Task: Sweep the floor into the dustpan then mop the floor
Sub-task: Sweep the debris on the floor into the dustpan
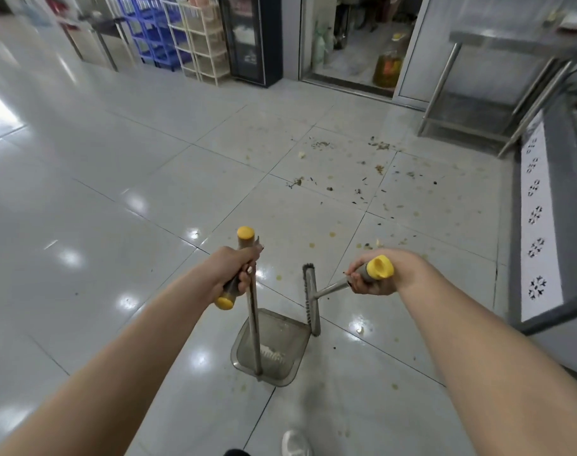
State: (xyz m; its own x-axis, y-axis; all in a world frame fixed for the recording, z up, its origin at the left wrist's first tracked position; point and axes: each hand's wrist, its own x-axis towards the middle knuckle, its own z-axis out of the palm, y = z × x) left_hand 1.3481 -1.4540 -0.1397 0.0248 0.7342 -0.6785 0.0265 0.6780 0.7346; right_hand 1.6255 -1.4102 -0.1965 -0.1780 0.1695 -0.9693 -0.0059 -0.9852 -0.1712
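Left hand (239, 268), arm outstretched, fingers clenched round the dustpan (282, 335) handle; the pan rests on the glossy tiled floor (116, 192). Right hand (384, 274) grips the broom (311, 301), its head just beside the pan. Debris (379, 169) is scattered ahead, near a steel table (511, 44).

Taking in smooth, glossy floor tiles (116, 209), mirroring the lights. Passing over a smoky, see-through plastic dustpan (282, 330) on a dull brushed-metal pole (253, 324). Noting matt yellow plastic caps (245, 232) on grey grips, and a metal broom shaft (329, 290). Catching shiny steel on the table (511, 37), blue plastic crates (148, 28), cream plastic racks (204, 37).
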